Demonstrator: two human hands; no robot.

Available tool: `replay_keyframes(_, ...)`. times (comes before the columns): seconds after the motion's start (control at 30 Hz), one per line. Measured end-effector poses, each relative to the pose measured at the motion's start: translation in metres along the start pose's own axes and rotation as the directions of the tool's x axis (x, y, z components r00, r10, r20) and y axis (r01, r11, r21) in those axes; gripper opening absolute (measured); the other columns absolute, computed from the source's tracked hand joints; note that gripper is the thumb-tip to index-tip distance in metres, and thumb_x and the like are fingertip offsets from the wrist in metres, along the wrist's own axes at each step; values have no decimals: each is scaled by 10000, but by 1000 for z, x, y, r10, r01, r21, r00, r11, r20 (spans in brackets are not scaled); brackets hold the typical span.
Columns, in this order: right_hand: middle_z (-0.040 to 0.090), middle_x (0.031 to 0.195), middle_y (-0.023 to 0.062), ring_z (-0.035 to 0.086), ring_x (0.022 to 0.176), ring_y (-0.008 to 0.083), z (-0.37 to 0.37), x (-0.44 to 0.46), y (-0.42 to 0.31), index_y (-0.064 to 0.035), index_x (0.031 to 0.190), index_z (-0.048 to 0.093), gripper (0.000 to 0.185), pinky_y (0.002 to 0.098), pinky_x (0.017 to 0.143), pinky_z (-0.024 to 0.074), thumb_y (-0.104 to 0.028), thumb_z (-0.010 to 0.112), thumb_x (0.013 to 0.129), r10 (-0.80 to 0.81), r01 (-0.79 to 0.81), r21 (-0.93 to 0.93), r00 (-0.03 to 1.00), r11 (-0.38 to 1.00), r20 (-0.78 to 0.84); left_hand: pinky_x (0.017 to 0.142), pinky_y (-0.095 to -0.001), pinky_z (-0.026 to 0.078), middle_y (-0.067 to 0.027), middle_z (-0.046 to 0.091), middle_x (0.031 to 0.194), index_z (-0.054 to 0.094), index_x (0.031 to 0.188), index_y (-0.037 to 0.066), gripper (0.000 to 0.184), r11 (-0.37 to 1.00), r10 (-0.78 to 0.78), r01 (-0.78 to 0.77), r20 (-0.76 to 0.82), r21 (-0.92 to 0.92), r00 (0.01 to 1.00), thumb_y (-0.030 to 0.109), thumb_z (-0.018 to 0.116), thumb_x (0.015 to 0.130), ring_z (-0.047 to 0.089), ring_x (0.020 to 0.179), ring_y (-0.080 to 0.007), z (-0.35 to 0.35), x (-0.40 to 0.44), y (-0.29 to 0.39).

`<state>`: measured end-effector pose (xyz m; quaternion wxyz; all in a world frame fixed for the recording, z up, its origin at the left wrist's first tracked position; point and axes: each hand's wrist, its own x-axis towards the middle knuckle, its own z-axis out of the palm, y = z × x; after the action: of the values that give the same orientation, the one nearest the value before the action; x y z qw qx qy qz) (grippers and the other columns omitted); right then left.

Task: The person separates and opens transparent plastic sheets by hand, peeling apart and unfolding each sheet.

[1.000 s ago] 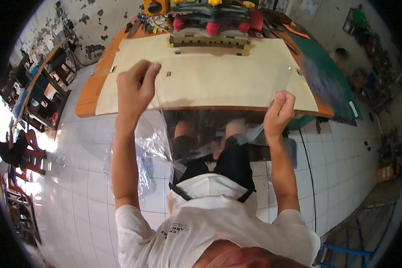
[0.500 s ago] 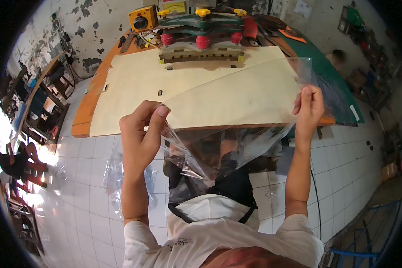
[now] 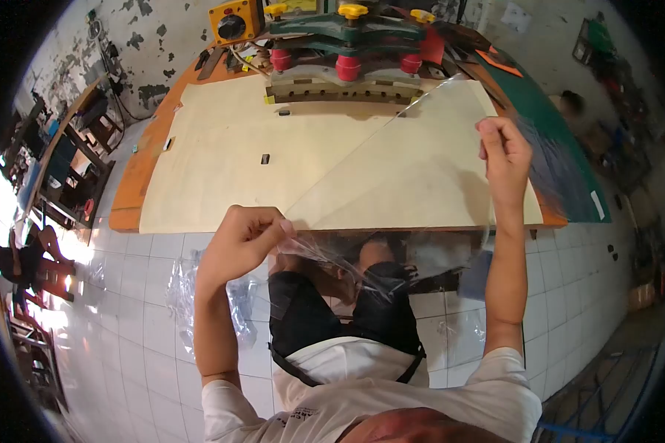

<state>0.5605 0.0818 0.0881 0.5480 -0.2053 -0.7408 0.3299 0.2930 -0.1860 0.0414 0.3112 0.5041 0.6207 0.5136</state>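
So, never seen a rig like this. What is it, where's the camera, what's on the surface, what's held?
No robot here: a person works with two bare hands. The view is from a camera worn on their head, looking forward and down, so their own shirt and knees show too. The left hand and right hand hold a thin clear film between them, slanting above the table. On that table lies a large cream sheet. Behind it stands a green-framed fixture with yellow knobs; its purpose I can't tell.

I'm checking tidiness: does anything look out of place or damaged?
Crumpled clear plastic film lies on the white tiled floor left of the person's legs, perhaps dropped waste. The off-white wall has flaked paint, leaving dark patches.
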Motion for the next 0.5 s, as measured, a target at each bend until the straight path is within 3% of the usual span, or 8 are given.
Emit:
replay_keyframes(0.07,526,660,-32,456,588,29,13,9,16,-8,880,637,192,200,526,352,-182,610,957,0,1,-5,997,1000,80,609,-285,520,-112,682,681,685,818,-40,192,957,-7,-62,237,283,972,110,586,885,682,657,-156,-8,2,3)
replay_keyframes(0.1,527,655,-32,462,590,30,18,12,26,-7,876,637,191,204,526,358,-178,606,956,3,-1,-14,988,1000,155,609,-285,520,-112,682,681,685,818,-40,192,957,-18,-52,236,286,972,110,586,885,682,657,-156,-10,4,2)
replay_keyframes(0.17,526,652,-34,468,589,32,29,17,43,-6,872,635,192,208,525,365,-176,604,955,18,-24,27,975,999,221,617,-304,524,-150,695,722,702,833,-23,228,890,-74,-165,490,425,868,185,623,884,693,657,-206,-13,11,1)
replay_keyframes(0.2,525,651,-35,466,588,32,36,17,46,-6,871,634,191,210,524,366,-175,605,954,22,-36,41,958,999,286,625,-322,526,-178,698,753,707,905,-7,274,872,-116,-173,538,457,835,260,653,884,697,666,-248,-15,16,0)
replay_keyframes(0.3,516,713,-39,437,624,29,55,23,53,-15,872,607,189,195,556,356,-165,568,979,75,-100,39,909,994,410,618,-319,524,-151,681,702,687,1026,2,326,875,-37,-203,480,439,876,304,654,905,685,643,-220,-11,40,4)
replay_keyframes(0.33,512,712,-41,431,625,30,62,26,55,-20,877,608,188,197,558,356,-171,567,981,77,-120,67,890,991,448,624,-305,521,-114,656,677,653,1126,12,382,907,-110,-89,436,411,893,343,618,937,660,638,-171,-9,54,7)
replay_keyframes(0.4,508,711,-43,425,627,31,75,29,55,-25,883,610,186,200,560,356,-176,567,984,78,-144,97,868,985,491,676,-292,518,-109,698,886,620,1168,-9,412,942,-28,-102,378,321,925,349,572,971,662,736,-171,-9,88,-2)
replay_keyframes(0.5,501,711,-48,414,634,30,92,30,57,-29,884,607,186,198,562,348,-178,565,988,72,-157,104,823,982,564,670,-294,525,-93,667,882,603,1157,-33,442,989,5,-43,259,143,966,372,536,992,647,716,-166,3,129,13)
